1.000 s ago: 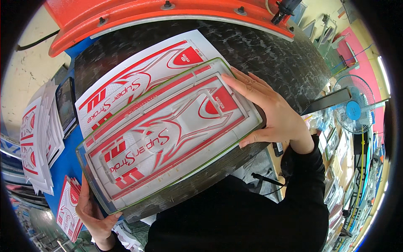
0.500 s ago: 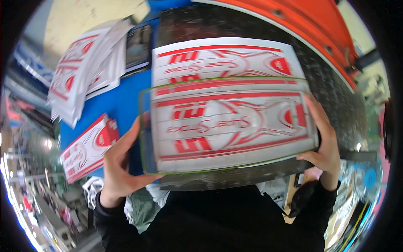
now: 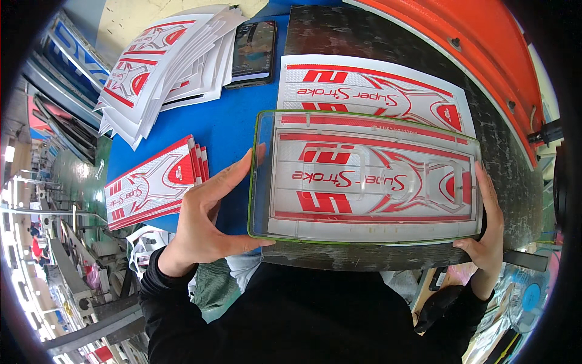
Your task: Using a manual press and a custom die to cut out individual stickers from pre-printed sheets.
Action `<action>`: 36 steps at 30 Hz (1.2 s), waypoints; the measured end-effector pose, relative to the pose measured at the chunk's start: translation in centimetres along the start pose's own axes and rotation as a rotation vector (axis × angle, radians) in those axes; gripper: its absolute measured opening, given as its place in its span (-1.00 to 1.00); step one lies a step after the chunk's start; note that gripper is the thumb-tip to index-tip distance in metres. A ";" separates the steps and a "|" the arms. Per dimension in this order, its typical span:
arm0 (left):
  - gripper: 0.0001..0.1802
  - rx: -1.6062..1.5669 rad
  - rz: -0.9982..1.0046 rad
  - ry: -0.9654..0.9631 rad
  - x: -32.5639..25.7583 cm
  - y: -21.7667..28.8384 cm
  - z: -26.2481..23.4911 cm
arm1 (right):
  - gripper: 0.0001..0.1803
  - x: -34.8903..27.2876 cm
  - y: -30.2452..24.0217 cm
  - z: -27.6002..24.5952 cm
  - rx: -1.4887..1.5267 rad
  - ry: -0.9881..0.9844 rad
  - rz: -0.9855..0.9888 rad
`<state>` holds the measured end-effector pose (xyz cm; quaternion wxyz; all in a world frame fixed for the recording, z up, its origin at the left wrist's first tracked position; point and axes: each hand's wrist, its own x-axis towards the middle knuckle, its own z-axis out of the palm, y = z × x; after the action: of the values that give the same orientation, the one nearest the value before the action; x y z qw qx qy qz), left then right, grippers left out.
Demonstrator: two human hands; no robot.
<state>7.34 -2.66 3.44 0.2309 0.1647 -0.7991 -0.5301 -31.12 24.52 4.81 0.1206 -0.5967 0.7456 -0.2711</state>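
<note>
Black marbled counter under the work, blue surface to its left, orange machine beam at far right. Clear template, rectangular, green-rimmed, is over the near part of a red-and-white printed sheet, left end overhanging blue; can't tell if it touches paper. Fanned sheet stack far left, cut-out labels nearer. Left hand: half open, thumb at template's near left corner, fingers round the left end, gripping. Right hand: matching clasp, thumb at near right corner, fingers along that end. Smartphone just beside the sheet stack.
</note>
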 end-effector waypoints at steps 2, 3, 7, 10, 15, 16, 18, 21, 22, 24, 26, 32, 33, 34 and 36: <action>0.20 0.002 0.013 -0.005 0.0 -0.1 0.0 | 0.35 -0.1 0.1 0.0 0.023 0.008 0.008; 0.21 0.004 0.026 -0.010 0.0 -0.2 0.0 | 0.35 -0.1 0.2 -0.1 0.009 0.001 0.002; 0.21 0.004 0.019 -0.006 -0.1 -0.2 0.0 | 0.35 -0.1 0.1 -0.1 0.012 -0.006 0.005; 0.22 0.020 0.000 -0.009 -0.2 -0.1 -0.1 | 0.36 0.0 0.1 -0.1 0.011 -0.009 0.011; 0.21 0.023 -0.005 -0.015 -0.2 0.0 -0.2 | 0.36 -0.2 0.5 -0.2 -0.034 -0.017 -0.004; 0.21 0.024 -0.004 -0.014 -0.2 0.1 -0.1 | 0.36 -0.2 0.5 -0.2 -0.053 -0.019 -0.015; 0.21 0.026 -0.011 -0.009 -0.2 0.1 -0.1 | 0.36 -0.2 0.5 -0.1 -0.060 -0.016 -0.013; 0.20 0.052 -0.021 -0.009 -0.3 0.1 0.0 | 0.36 -0.2 0.5 -0.1 -0.059 -0.012 -0.014; 0.20 0.053 -0.022 -0.007 -0.3 0.2 0.0 | 0.35 -0.1 0.5 -0.1 -0.052 -0.012 -0.016; 0.20 0.081 0.002 -0.010 -0.3 0.2 0.0 | 0.34 0.0 0.3 -0.1 -0.019 -0.008 -0.008; 0.19 0.082 0.007 -0.005 -0.2 0.2 0.1 | 0.33 -0.2 0.0 -0.2 0.008 -0.001 0.008; 0.18 0.147 0.019 -0.008 -0.1 -0.4 0.2 | 0.32 -0.1 -0.2 -0.6 -0.036 -0.005 -0.021; 0.19 0.123 -0.021 0.018 -0.4 -0.3 0.3 | 0.31 0.3 -0.4 -0.6 -0.040 -0.015 -0.021; 0.20 0.105 -0.063 0.047 -0.8 0.2 0.3 | 0.31 0.6 -0.7 -0.7 -0.039 -0.024 -0.026; 0.22 0.081 -0.095 0.102 -0.9 0.2 0.6 | 0.31 0.9 -1.4 -0.8 -0.061 -0.010 -0.013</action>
<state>7.73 -1.67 3.26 0.2392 0.2385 -0.7984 -0.4985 -30.58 23.65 6.34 0.1043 -0.6064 0.7490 -0.2458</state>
